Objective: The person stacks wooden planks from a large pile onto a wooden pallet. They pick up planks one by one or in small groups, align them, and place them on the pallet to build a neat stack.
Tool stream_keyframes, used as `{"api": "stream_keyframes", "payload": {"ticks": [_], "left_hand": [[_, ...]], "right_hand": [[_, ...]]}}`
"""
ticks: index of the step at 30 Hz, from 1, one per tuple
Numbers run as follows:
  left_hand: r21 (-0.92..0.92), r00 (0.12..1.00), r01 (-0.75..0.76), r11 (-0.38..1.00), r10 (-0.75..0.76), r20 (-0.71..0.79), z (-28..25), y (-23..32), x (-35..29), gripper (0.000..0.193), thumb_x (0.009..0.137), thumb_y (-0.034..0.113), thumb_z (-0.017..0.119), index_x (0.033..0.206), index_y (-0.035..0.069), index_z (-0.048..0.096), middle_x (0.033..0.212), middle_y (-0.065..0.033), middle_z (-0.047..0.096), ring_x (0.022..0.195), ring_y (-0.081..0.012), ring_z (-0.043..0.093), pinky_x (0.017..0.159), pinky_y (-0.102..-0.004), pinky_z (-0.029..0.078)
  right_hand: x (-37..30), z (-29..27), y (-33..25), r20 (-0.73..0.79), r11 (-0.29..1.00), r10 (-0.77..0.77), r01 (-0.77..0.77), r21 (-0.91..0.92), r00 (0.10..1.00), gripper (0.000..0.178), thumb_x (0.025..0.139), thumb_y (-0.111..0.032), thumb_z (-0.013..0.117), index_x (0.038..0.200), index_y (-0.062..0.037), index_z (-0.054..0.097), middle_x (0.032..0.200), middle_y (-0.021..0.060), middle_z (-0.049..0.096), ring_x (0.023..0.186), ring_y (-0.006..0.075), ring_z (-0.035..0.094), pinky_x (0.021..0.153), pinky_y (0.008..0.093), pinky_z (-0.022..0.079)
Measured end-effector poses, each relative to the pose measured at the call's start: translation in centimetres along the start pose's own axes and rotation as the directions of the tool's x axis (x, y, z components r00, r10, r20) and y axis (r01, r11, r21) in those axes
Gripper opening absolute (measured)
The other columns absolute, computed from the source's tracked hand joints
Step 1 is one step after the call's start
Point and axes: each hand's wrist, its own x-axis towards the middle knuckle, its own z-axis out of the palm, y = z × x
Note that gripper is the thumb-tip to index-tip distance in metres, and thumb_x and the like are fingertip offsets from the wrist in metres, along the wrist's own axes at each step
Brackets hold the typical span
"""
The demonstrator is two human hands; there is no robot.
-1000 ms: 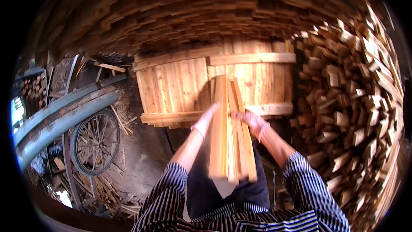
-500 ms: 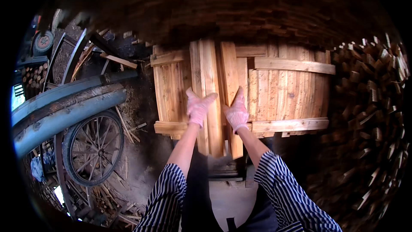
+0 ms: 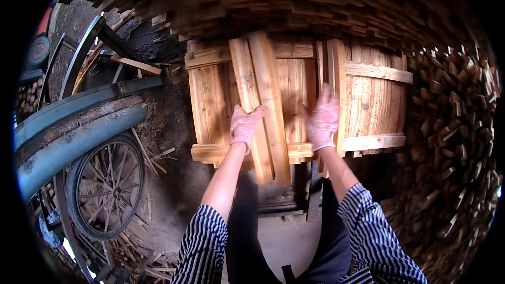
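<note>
Two long wooden boards (image 3: 271, 105) lie side by side, slightly tilted, across a slatted wooden panel (image 3: 210, 94) with cross battens. My left hand (image 3: 245, 127), in a pink glove, grips the left of these boards, its thumb over the top and fingertips partly hidden. Farther right, my right hand (image 3: 323, 122), gloved alike and blurred, has its fingers stretched and thumb apart. It is beside an upright-lying narrow board (image 3: 338, 89) on the panel; whether it touches that board I cannot tell.
Stacked wood (image 3: 315, 8) rises at the far side, and a big pile of split pieces (image 3: 452, 110) stands right. On the left are a spoked wheel (image 3: 117, 192), blue curved pipes (image 3: 84, 134) and a metal frame (image 3: 81, 55). Scraps lie on the ground below.
My right hand has moved right, along with the narrow board near it, leaving a gap between the boards. The pair under my left hand now leans. The view has shifted slightly.
</note>
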Motion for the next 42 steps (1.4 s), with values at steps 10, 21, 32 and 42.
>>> {"api": "stream_keyframes", "payload": {"ticks": [10, 21, 32, 42], "left_hand": [[0.517, 0.978, 0.001, 0.856, 0.106, -0.178, -10.0, 3.7, 0.7, 0.104, 0.079, 0.049, 0.087, 0.153, -0.003, 0.036, 0.121, -0.028, 0.069, 0.109, -0.0387, 0.07, 0.09, -0.043, 0.057], [0.615, 0.958, 0.104, 0.782, 0.087, -0.272, -6.7, 3.0, 0.4, 0.098, 0.082, 0.034, 0.084, 0.157, 0.006, 0.027, 0.118, -0.0266, 0.07, 0.109, -0.0418, 0.069, 0.094, -0.0453, 0.056], [0.466, 0.897, 0.006, 0.885, 0.201, -0.393, -10.5, 3.1, 2.2, 0.081, 0.081, 0.025, 0.084, 0.148, 0.012, 0.04, 0.115, -0.0205, 0.073, 0.104, -0.0373, 0.072, 0.09, -0.043, 0.057], [0.435, 0.907, -0.008, 0.9, 0.19, -0.375, -11.4, 3.3, 4.2, 0.077, 0.08, 0.024, 0.082, 0.146, 0.015, 0.043, 0.114, -0.0194, 0.074, 0.103, -0.0381, 0.072, 0.089, -0.0439, 0.057]], "right_hand": [[-0.8, 1.6, -7.3, 0.462, 0.893, 0.157, -0.325, 0.311, 0.873, 0.103, 0.09, -0.031, 0.074, 0.166, -0.0109, 0.008, 0.166, 0.026, 0.025, 0.142, 0.0416, 0.047, 0.114, 0.0444, 0.047], [-0.8, 5.5, -3.9, 0.594, 0.766, 0.18, -0.49, 0.415, 0.784, 0.106, 0.088, -0.01, 0.072, 0.167, -0.0178, 0.002, 0.165, 0.0244, 0.029, 0.069, 0.0148, 0.056, 0.048, 0.0214, 0.053], [-0.6, 4.8, -2.3, 0.277, 0.915, 0.353, -0.392, 0.097, 0.894, 0.106, 0.092, -0.034, 0.074, 0.167, -0.0216, 0.001, 0.162, 0.026, 0.033, 0.129, 0.0398, 0.059, 0.099, 0.0551, 0.051], [-2.5, 6.3, -11.7, 0.355, 0.947, 0.231, -0.293, 0.13, 0.906, 0.085, 0.091, -0.037, 0.074, 0.162, -0.0366, 0.027, 0.158, 0.0261, 0.039, 0.127, 0.0416, 0.06, 0.1, 0.0609, 0.05]]}}
